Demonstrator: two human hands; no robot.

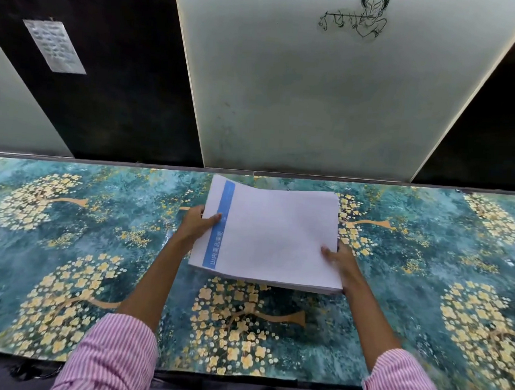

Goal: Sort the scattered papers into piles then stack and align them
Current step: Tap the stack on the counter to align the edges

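Observation:
A thick stack of white papers (272, 234) is at the middle of the table, its top sheet bearing a blue strip along the left edge. The near edge is lifted slightly off the surface. My left hand (196, 223) grips the stack's left edge, thumb on top by the blue strip. My right hand (340, 263) grips the near right corner, thumb on top and fingers hidden beneath. Both arms wear pink striped sleeves.
The table (98, 246) is covered with a teal cloth printed with golden trees. Behind it stand a pale panel (329, 103) with a line drawing and dark panels; a small paper notice (55, 47) hangs at the upper left.

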